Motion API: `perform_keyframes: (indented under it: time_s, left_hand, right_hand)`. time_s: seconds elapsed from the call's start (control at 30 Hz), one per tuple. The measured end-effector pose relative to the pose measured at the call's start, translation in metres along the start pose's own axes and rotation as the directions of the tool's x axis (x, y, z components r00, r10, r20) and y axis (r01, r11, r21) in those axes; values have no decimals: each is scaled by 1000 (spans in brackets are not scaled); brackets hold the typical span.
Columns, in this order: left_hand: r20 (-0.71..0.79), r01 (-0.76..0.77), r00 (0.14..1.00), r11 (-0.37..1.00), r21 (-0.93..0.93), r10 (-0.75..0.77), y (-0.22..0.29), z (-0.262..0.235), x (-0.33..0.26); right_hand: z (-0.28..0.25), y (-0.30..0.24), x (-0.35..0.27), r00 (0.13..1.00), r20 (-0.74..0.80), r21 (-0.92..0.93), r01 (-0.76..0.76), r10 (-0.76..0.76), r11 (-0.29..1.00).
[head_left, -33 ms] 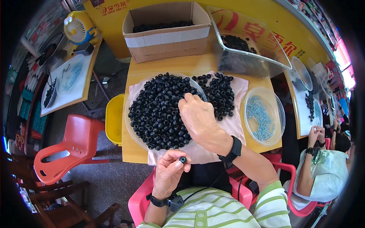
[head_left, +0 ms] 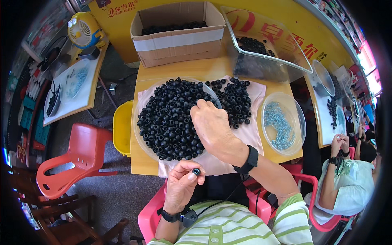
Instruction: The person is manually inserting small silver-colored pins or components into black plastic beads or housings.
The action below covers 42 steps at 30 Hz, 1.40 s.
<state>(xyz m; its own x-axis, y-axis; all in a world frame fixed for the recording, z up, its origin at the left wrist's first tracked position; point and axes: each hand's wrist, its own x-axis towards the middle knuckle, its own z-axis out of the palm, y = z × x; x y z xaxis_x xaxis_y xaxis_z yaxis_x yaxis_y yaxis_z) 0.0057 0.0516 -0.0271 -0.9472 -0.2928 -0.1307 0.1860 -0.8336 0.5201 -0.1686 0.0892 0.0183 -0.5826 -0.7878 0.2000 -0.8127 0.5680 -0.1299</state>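
My left hand point(head_left: 179, 185) is closed near the table's front edge, pinching a small black bead-like piece point(head_left: 196, 171) between thumb and fingers. A pale ring shows around the hole in its end. My right hand point(head_left: 212, 124) rests over the right side of a heap of similar black pieces point(head_left: 169, 118), its fingers curled down and pressed together. Whatever the fingertips hold is hidden. The heap fills a round clear basin point(head_left: 138, 141). Next to it, more loose black pieces point(head_left: 234, 100) lie on a pink cloth point(head_left: 255, 92).
Right of the cloth stands a clear round tub point(head_left: 301, 139) of tiny pale-blue pieces. A cardboard box point(head_left: 179, 49) and a clear bin point(head_left: 271, 61), both with black pieces, stand behind. A yellow bin point(head_left: 121, 132) adjoins the table's left side. Another person point(head_left: 347, 183) sits at right.
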Motion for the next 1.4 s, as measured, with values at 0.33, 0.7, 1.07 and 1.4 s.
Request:
perform_keyframes:
  time_s: [0.33,0.7,1.07,1.4]
  left_hand:
    - [-40,21,999,994,104,-17,-7,8,-7]
    - [13,121,992,988,95,-123,-26,3,-7]
    - [-24,142,990,981,131,-140,-34,10,-4]
    - [-111,172,982,967,187,-153,-39,24,0]
  right_hand:
    - [-9,21,-13,996,-87,295,4,23,955]
    - [7,65,-140,948,-130,435,-209,290,876]
    - [-1,75,-142,961,-183,489,-92,205,867]
    - [-9,74,-138,991,-27,171,131,-129,977]
